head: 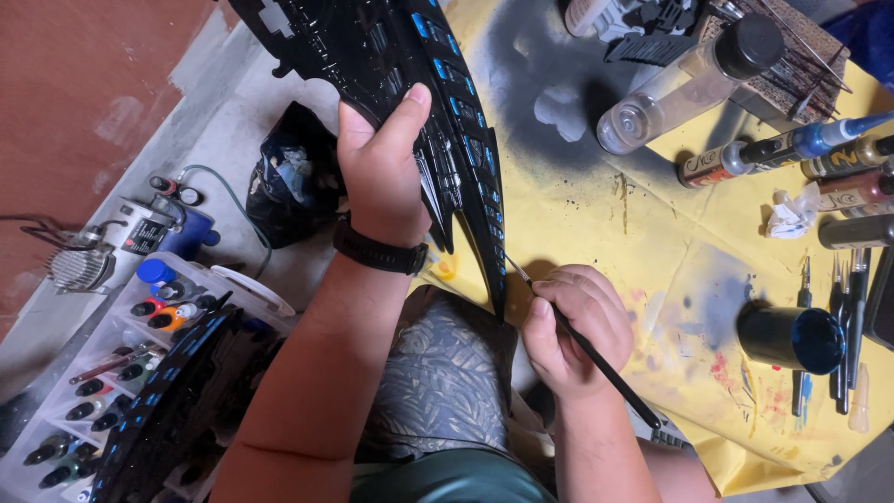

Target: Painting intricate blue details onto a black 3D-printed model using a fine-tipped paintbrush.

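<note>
Glossy black plastic model (447, 112)

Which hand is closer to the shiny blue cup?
Right. The right hand holds a brush just left of the blue cup; the left hand grips the black model farther away.

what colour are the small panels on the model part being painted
Bright blue, on a glossy black model part, seen in the head view.
</note>
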